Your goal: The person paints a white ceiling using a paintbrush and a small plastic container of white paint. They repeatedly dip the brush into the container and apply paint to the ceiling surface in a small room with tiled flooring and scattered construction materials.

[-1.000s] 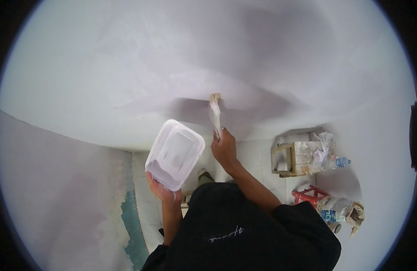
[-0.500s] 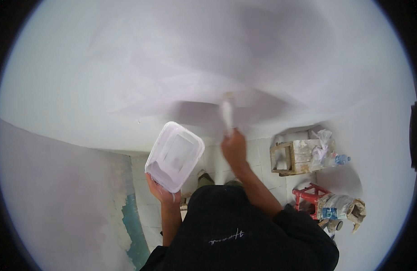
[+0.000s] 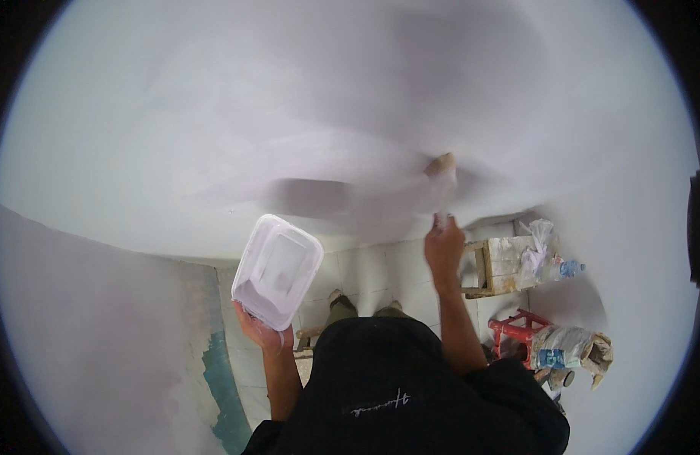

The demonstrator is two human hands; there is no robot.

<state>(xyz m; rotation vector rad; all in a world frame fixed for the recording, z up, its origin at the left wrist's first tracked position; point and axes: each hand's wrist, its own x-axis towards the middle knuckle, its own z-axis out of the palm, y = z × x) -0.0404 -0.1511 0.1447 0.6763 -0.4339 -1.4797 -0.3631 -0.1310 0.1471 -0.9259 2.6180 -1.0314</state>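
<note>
My left hand [image 3: 268, 334] grips the lower end of a white rectangular plastic tub [image 3: 278, 269], which is tilted and has pale paint pooled at its lower end. Paint smears show on that hand's fingers. Stretched out ahead, my right hand [image 3: 445, 246] is closed round the handle of a paintbrush [image 3: 442, 176]. The brush's tan bristles are at the pale wall [image 3: 350, 98] in front of me; whether they press on it I cannot tell.
On the right stands a worn wooden box [image 3: 505, 262] with a plastic bag [image 3: 539, 246] and a plastic bottle [image 3: 570, 269]. Nearer is a red stool [image 3: 514, 330] beside an opened sack [image 3: 570, 350]. The left wall [image 3: 114, 326] has a peeling teal patch [image 3: 224, 394]. White tiles [image 3: 365, 269] cover the floor.
My right hand has swept the paintbrush to the right along the wall. The tub in my left hand has shifted slightly left and nearer to me.
</note>
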